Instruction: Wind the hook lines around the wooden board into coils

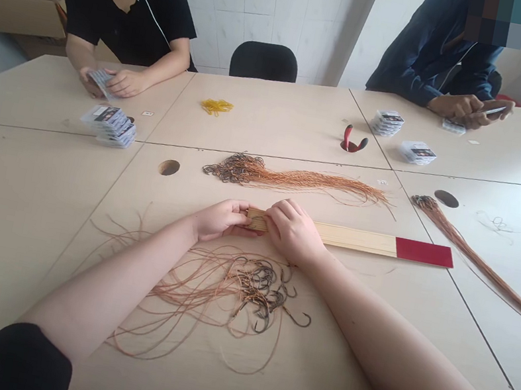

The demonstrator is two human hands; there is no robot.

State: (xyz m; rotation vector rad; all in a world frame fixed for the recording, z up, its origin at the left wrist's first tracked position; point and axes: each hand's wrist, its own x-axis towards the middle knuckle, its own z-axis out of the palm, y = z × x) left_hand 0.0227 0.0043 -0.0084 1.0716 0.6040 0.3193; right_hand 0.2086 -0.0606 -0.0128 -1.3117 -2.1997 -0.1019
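A long, flat, pale-yellow strip with a dark-red end lies across the table before me. My left hand grips its left end between thumb and fingers. Close beside it, my right hand has its fingers curled over the strip and pressed onto its left part; what lies beneath these fingertips is hidden. Thin lines seem to run along the pale part. Nearer to me, between my forearms, is a loose pile of fish hooks with tangled brown lines trailing left.
Beyond the strip lies a bundle of hooks with orange-brown lines; another bundle is at right. Red-handled pliers, yellow bands and stacked clear boxes stand farther off. Two people sit opposite, hands on small items.
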